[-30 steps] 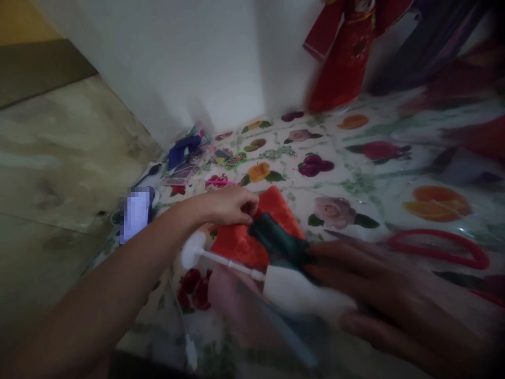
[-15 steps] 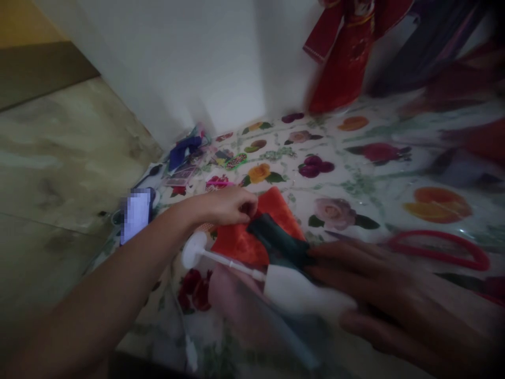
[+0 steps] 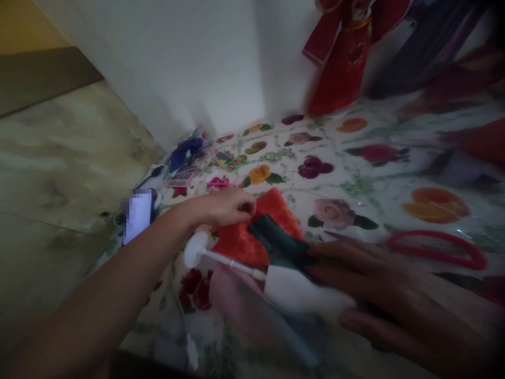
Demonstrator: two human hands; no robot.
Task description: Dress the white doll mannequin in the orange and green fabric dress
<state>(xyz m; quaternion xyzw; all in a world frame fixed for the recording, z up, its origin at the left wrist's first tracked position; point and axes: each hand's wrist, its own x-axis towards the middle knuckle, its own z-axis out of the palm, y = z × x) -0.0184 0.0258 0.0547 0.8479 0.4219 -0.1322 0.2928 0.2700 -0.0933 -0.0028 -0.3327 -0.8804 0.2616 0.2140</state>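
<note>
The left hand [image 3: 236,206] is curled shut, with its thumb and finger tips close together over the orange cloth [image 3: 278,210]; I cannot tell if it pinches the cloth. The right hand [image 3: 389,281] grips the end of a white thing [image 3: 302,292] between its fingers and thumb, and its finger tips touch the dark green thing [image 3: 280,239]. The green thing is over the orange cloth, near the left hand. A white stick [image 3: 231,263] with a round white end [image 3: 195,250] pokes out of the white thing, toward the left edge of the table [image 3: 347,181]. The phone [image 3: 137,216] is by that left edge. A white cord [image 3: 191,350] lies near the front edge. Red scissors [image 3: 437,247] are on the right side. A red dress shape [image 3: 343,68] is by the wall [image 3: 221,58] at the back edge.
</note>
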